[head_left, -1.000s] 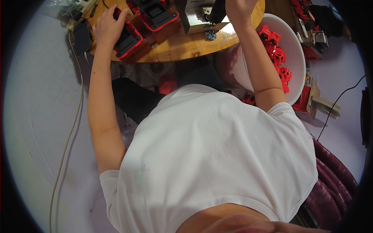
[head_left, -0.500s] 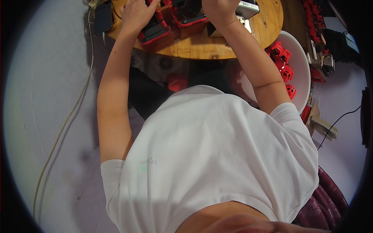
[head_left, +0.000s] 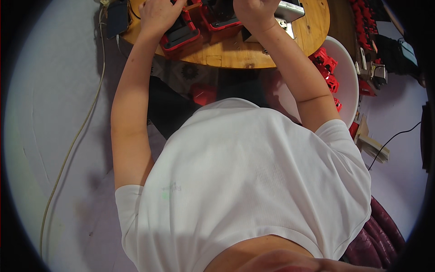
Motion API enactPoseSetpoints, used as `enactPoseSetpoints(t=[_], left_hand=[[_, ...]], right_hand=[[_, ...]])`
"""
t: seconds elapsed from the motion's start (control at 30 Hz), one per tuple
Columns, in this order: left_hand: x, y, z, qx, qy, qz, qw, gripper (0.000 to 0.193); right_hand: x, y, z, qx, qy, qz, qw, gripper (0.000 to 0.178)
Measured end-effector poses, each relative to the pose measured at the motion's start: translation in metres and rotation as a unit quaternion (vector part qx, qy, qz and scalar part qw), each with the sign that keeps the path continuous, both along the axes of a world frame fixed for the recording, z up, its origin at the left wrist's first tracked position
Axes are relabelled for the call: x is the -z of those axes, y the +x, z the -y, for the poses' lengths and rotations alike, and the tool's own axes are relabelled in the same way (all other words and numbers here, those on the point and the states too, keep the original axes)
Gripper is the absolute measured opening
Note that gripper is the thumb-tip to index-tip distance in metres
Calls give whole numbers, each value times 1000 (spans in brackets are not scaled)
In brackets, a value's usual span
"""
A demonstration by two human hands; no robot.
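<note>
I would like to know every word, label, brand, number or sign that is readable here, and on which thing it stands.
There is no text I can read with certainty.
Shirt: small grey print beside a green spot, too blurred to read.
Red-black case: no lettering I can make out.

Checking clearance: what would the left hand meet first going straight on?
Nothing shows ahead: the left hand reaches the picture's top edge, beside the red case; depth and contact are unclear.
</note>
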State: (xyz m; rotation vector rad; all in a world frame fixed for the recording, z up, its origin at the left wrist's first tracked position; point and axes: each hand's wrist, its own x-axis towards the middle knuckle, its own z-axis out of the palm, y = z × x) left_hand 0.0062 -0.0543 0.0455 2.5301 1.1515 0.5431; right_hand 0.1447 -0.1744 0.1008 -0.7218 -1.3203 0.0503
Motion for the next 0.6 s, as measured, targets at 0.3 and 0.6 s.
enactPoseSetpoints(t=[0.3, 0.6], left_hand=[[45, -1, -38, 29, 143, -6, 989, 64], [50, 0, -42, 18, 109, -38, 993, 65]], right_hand=[[-1, 3, -4, -64, -15, -28, 997, 31], [-4, 82, 76, 210, -91, -39, 973, 34]])
